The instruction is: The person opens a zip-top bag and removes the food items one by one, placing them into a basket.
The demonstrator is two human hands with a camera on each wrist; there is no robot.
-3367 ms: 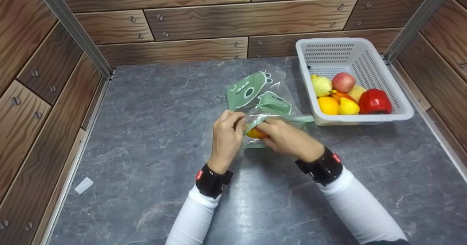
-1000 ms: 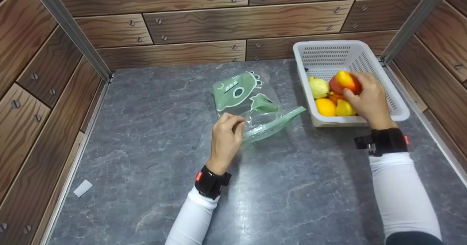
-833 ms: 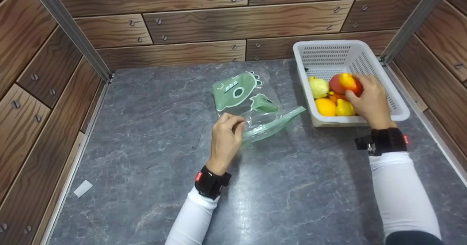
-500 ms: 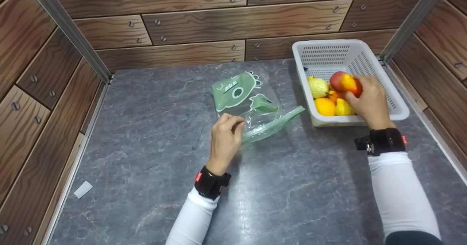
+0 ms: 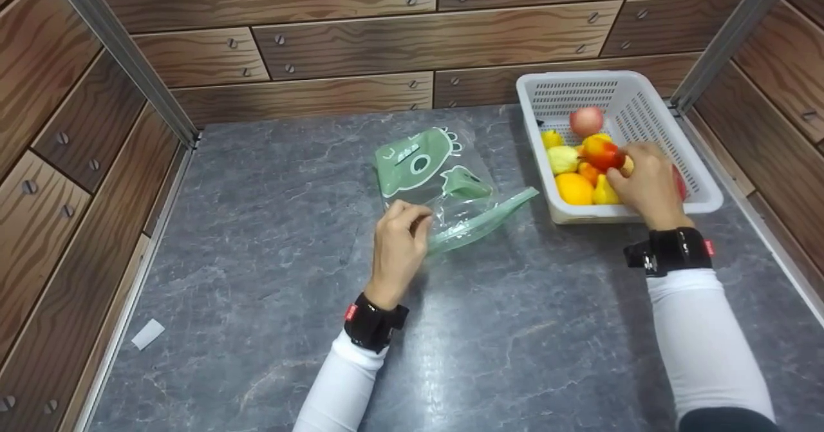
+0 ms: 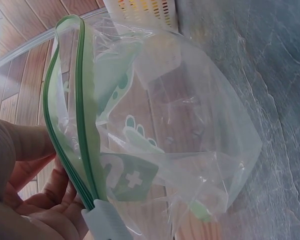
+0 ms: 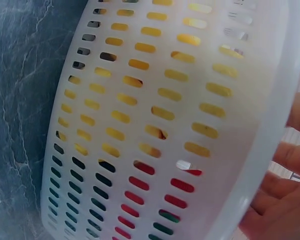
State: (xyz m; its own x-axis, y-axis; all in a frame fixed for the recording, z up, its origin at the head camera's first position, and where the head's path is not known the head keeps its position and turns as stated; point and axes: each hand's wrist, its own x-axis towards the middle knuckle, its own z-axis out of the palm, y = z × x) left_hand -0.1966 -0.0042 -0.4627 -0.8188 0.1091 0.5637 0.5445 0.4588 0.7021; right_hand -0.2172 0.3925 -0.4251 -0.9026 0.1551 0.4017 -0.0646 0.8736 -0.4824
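My left hand [image 5: 400,252] pinches the corner of a clear zip bag [image 5: 467,184] with green dinosaur print, flat on the table in the head view. In the left wrist view the bag's green zip [image 6: 80,100] gapes, with a white slider [image 6: 107,220] near the fingers; no fruit shows inside. My right hand [image 5: 650,184] reaches into the white basket [image 5: 705,181], thumb and fingertips gripping the right end of a red-and-yellow fruit [image 5: 600,152] above other fruit. In the right wrist view the basket wall hides the fruit, and only some fingers [image 7: 277,195] show past the rim.
The basket holds a pinkish apple [image 5: 586,122] at the back, an orange [image 5: 574,188], a yellow pear [image 5: 604,191], a pale green fruit [image 5: 562,159], and a red pepper [image 5: 679,183] partly behind the right hand. A white slip [image 5: 148,334] lies at left on the grey table [image 5: 270,239].
The right hand, earlier inside the bag at a yellow-orange fruit, has moved to the basket. Its red-and-yellow fruit has come lower, and the apple has shifted backward. The left hand stays at the bag.
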